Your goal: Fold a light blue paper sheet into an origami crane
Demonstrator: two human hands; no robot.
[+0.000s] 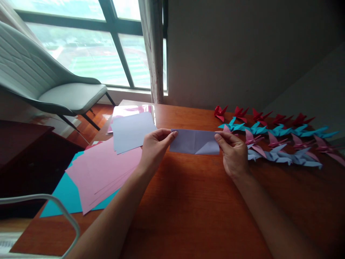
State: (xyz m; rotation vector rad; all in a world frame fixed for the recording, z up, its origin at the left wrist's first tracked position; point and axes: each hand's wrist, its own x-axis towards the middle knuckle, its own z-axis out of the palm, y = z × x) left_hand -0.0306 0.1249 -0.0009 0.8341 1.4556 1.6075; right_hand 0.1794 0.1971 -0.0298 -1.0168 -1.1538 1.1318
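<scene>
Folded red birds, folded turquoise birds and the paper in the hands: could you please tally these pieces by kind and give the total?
Red birds: 5
Turquoise birds: 5
Lavender paper, held between left hand and right hand: 1
Total: 11

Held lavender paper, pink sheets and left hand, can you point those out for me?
Held lavender paper (192, 141), head view: middle of its visible face.
Pink sheets (107, 162), head view: their broad upper surface.
Left hand (155, 145), head view: back of the hand.
</scene>
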